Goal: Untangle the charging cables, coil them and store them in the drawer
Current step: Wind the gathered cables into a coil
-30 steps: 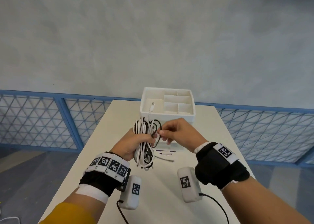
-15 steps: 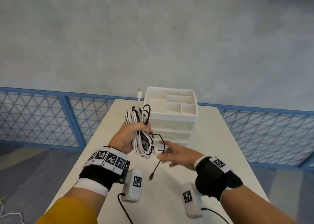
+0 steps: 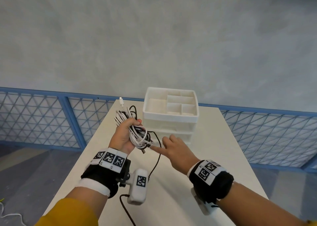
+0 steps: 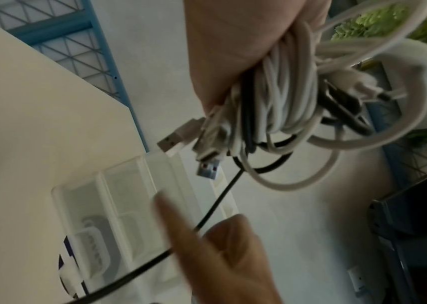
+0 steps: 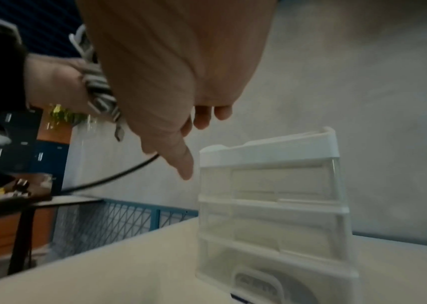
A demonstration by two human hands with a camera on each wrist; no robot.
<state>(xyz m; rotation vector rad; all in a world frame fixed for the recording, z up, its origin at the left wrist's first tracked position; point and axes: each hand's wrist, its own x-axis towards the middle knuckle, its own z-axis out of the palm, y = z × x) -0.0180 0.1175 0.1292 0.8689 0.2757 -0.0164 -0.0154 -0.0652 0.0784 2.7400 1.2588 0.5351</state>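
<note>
My left hand (image 3: 126, 134) grips a tangled bundle of white and black charging cables (image 3: 137, 133) above the table, left of the white drawer unit (image 3: 169, 121). A white plug sticks up from the bundle's top. One black cable (image 3: 157, 159) hangs from the bundle down to the table. My right hand (image 3: 171, 147) is open, its index finger (image 3: 156, 148) stretched toward the bundle's lower end, where the black cable crosses it. In the left wrist view USB plugs (image 4: 207, 164) poke out under the bundle (image 4: 290, 98). The right wrist view shows the index finger (image 5: 184, 162) and closed drawers (image 5: 272, 207).
The drawer unit stands at the far middle of the cream table (image 3: 219, 157), with an open compartment tray on top (image 3: 180, 104). A blue mesh railing (image 3: 51, 119) runs behind the table. A grey wall rises beyond it.
My right hand let go of the black cable end, dropped lower, and now points its index finger at the bundle's underside. My left hand shifted the bundle left; the black cable hangs loose.
</note>
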